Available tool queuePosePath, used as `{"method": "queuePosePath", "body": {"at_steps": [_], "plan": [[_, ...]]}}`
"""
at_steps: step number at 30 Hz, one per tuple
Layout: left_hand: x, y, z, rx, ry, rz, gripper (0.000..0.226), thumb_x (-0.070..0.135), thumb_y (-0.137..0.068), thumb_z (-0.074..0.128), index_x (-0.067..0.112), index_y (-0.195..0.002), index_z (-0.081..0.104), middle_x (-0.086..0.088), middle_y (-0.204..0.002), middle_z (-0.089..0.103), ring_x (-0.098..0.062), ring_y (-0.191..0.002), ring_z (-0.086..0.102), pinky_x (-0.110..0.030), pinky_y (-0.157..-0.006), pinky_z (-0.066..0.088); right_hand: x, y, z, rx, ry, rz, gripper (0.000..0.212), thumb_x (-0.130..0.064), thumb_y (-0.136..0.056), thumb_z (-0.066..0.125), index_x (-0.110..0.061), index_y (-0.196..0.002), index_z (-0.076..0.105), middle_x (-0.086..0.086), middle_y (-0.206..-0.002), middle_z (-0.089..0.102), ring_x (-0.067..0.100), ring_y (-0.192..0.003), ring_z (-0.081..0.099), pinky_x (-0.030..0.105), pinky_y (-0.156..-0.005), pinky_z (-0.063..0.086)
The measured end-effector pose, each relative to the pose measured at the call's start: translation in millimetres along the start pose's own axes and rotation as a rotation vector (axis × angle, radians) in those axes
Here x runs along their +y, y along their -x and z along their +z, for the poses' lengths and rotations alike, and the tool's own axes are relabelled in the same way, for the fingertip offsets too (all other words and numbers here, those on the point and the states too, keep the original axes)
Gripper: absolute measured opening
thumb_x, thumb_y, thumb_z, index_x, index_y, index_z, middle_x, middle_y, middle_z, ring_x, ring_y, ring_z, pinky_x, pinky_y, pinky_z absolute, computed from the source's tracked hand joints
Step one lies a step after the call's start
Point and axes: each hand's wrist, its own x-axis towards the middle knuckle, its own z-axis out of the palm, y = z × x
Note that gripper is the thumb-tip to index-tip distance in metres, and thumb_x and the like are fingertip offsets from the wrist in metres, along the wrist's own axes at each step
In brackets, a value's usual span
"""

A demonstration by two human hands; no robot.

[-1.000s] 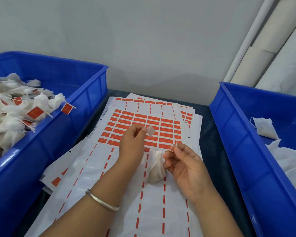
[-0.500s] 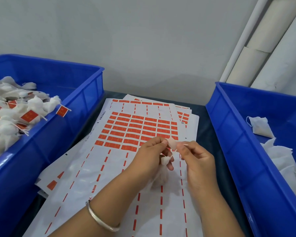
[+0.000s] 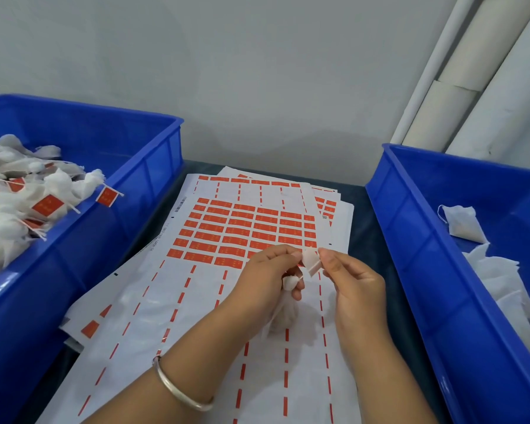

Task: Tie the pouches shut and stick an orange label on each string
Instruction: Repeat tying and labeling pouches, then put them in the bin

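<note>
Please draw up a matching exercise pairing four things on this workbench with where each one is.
Things:
1. tied white pouches with orange tags
2. flat untied white pouches
3. white sheet of orange rectangular labels
4. peeled label

Places:
A. pinched between left hand and right hand
B. left blue plastic bin
C. between the bins
D. right blue plastic bin

Pairs: 1-B, 2-D, 3-C, 4-A

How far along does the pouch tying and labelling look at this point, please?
Done: tied, labelled pouches are piled in the left bin. In hand: the left hand and right hand pinch a label at one pouch's string. Left: unlabelled pouches wait in the right bin.
</note>
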Motion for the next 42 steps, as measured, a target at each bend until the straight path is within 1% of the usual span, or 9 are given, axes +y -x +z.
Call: {"method": "queuePosePath", "body": {"at_steps": [7, 12, 16, 21, 24, 29, 33, 37, 42], "plan": [[-0.3, 0.6, -0.1, 0.003, -0.043, 0.037, 0.019, 0.016, -0.092, 0.056, 0.019, -0.075, 0.064, -0.001, -0.065, 0.060, -0.008, -0.045, 0.053, -0.014, -0.045, 0.045, 3.1, -1.9, -1.0, 0.032, -0.054, 0.062, 0.020, -0.043, -0.063, 0.068, -0.035, -0.080, 0.076, -0.011, -0.095, 0.074, 0.013, -0.093, 0.071, 0.028, -0.071, 0.056], [-4.8, 1.4, -1.4, -0.051, -0.142, 0.177, 0.021, 0.016, -0.089, 0.060, 0.027, -0.073, 0.067, 0.014, -0.055, 0.061, -0.001, -0.047, 0.054, -0.009, -0.050, 0.044, 4.9, -5.1, -2.2, 0.032, -0.078, 0.114, 0.007, -0.031, -0.079, 0.070, -0.028, -0.081, 0.076, -0.009, -0.094, 0.075, 0.011, -0.089, 0.071, 0.024, -0.068, 0.056], [-9.4, 3.6, -1.0, -0.049, -0.286, 0.330, 0.024, 0.021, -0.085, 0.065, 0.039, -0.069, 0.066, 0.030, -0.068, 0.063, 0.012, -0.072, 0.057, 0.000, -0.053, 0.041, 5.1, -6.7, -3.4, 0.029, -0.102, 0.158, 0.011, -0.026, -0.084, 0.068, -0.021, -0.091, 0.074, -0.005, -0.095, 0.075, 0.014, -0.089, 0.072, 0.030, -0.074, 0.057], [-14.5, 2.1, -2.9, -0.041, -0.494, 0.495, 0.026, 0.028, -0.083, 0.067, 0.050, -0.070, 0.062, 0.039, -0.075, 0.058, 0.013, -0.087, 0.053, 0.003, -0.063, 0.040, 5.0, -8.1, -4.3, 0.035, -0.127, 0.173, 0.011, -0.025, -0.086, 0.067, -0.020, -0.092, 0.074, -0.003, -0.095, 0.075, 0.016, -0.088, 0.072, 0.030, -0.072, 0.057], [-17.1, -0.7, -3.2, -0.023, -0.581, 0.539, 0.011, 0.031, -0.083, 0.067, 0.040, -0.084, 0.071, 0.031, -0.074, 0.058, 0.010, -0.088, 0.053, 0.000, -0.063, 0.041, 4.6, -8.1, -4.3, 0.034, -0.141, 0.177, 0.010, -0.025, -0.086, 0.067, -0.020, -0.091, 0.074, -0.003, -0.093, 0.076, 0.016, -0.087, 0.073, 0.028, -0.069, 0.057], [-21.3, -5.3, -4.5, -0.027, -0.759, 0.601, 0.020, 0.028, -0.082, 0.069, 0.033, -0.101, 0.071, 0.027, -0.081, 0.049, -0.004, -0.078, 0.053, -0.002, -0.060, 0.041, 5.9, -8.1, -4.4, 0.036, -0.116, 0.177, 0.010, -0.031, -0.084, 0.067, -0.023, -0.087, 0.074, -0.005, -0.092, 0.075, 0.015, -0.087, 0.072, 0.030, -0.075, 0.055], [-21.4, -4.6, -4.3, -0.047, -0.606, 0.551, 0.008, 0.032, -0.087, 0.061, 0.039, -0.087, 0.064, 0.025, -0.070, 0.056, 0.002, -0.077, 0.056, -0.004, -0.059, 0.042, 2.6, -5.9, -2.5, -0.011, -0.108, 0.137, 0.023, -0.042, -0.070, 0.067, -0.026, -0.084, 0.076, -0.008, -0.096, 0.075, 0.013, -0.091, 0.071, 0.027, -0.072, 0.057], [-15.6, -5.0, -3.7, -0.022, -0.474, 0.439, 0.015, 0.033, -0.086, 0.059, 0.044, -0.080, 0.052, 0.024, -0.058, 0.059, 0.008, -0.062, 0.057, -0.002, -0.048, 0.039, 1.2, -2.7, 0.0, -0.057, -0.080, 0.088, 0.030, -0.047, -0.063, 0.066, -0.028, -0.085, 0.075, -0.013, -0.099, 0.073, 0.011, -0.095, 0.070, 0.026, -0.073, 0.057], [-17.7, -9.9, -5.3, 0.021, -0.575, 0.513, 0.011, 0.034, -0.085, 0.060, 0.042, -0.080, 0.057, 0.033, -0.075, 0.050, 0.013, -0.076, 0.052, -0.003, -0.056, 0.037, 1.6, -3.5, -0.6, -0.073, -0.051, 0.064, 0.032, -0.047, -0.062, 0.066, -0.028, -0.087, 0.074, -0.013, -0.100, 0.073, 0.012, -0.096, 0.070, 0.026, -0.074, 0.057]]}}
